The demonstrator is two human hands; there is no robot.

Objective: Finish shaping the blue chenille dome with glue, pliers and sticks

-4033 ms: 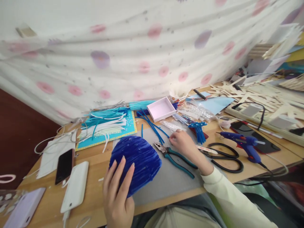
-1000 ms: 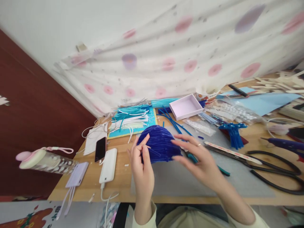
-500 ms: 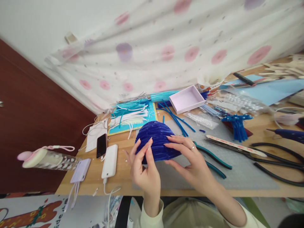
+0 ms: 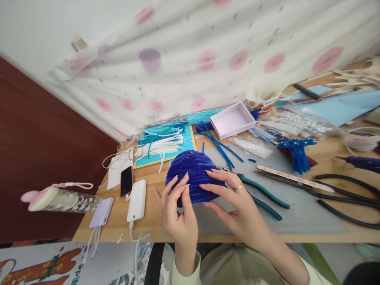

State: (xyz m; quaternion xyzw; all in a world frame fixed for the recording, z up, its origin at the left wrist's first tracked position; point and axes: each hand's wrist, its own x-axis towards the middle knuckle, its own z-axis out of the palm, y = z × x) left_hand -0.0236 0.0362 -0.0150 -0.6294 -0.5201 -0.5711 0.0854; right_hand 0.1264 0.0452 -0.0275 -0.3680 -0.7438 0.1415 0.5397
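Head view: right hand (image 4: 242,204) grips the blue disc (image 4: 192,168) by its right side, above the mat (image 4: 305,219); left hand (image 4: 180,215), thumb and finger together at the disc, pinching what, can't tell! Pliers (image 4: 265,190) just beside.

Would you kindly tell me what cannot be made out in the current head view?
All in the head view:
Dark blue piece: underside turned away; the left hand covers its lower left part.
Whether that hand pinches anything: too small to tell.
Pliers: the right hand hides part of them.
Scissors and blue tool: cut off by the right edge.
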